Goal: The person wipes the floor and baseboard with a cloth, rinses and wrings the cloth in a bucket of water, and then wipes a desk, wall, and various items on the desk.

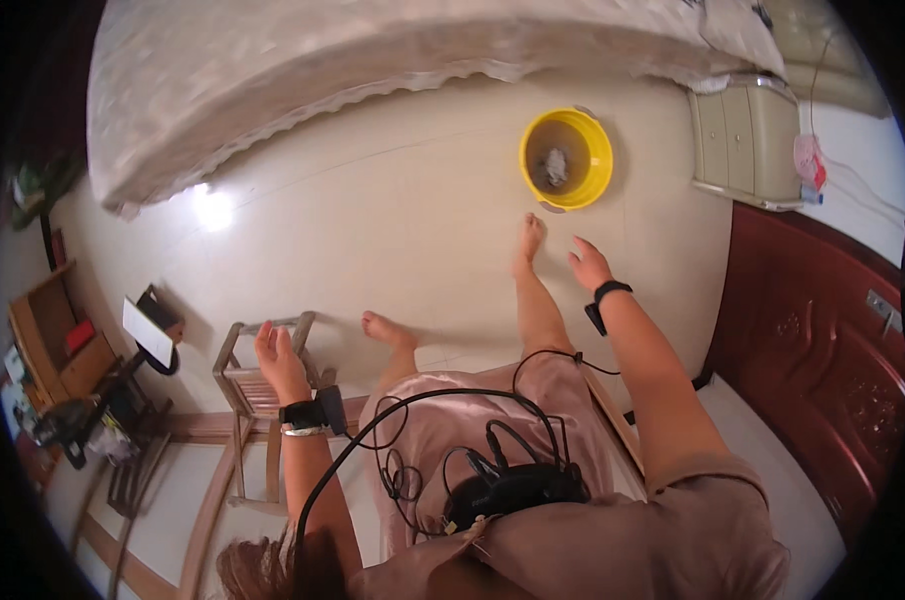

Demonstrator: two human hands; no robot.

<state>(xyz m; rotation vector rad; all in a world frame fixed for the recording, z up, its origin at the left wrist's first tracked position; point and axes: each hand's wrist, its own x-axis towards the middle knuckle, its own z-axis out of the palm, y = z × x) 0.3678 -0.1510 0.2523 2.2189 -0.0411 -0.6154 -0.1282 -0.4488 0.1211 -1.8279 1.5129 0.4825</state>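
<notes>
My left hand is raised beside a small wooden stool, fingers stretched out and holding nothing. Out to the front right, my right hand is open above the floor with nothing in it. A yellow bucket stands on the floor beyond that hand, apart from it. Inside the bucket lies a whitish-grey crumpled lump, too small to identify. Black bands with small devices circle both wrists. A black device with cables sits at my lap, against a pinkish garment.
A bed with a pale ruffled cover runs along the far side. At the far right stands a beige cabinet, with a dark red carved wooden panel nearer. A desk-like wooden unit is at left. My bare feet rest on the pale floor.
</notes>
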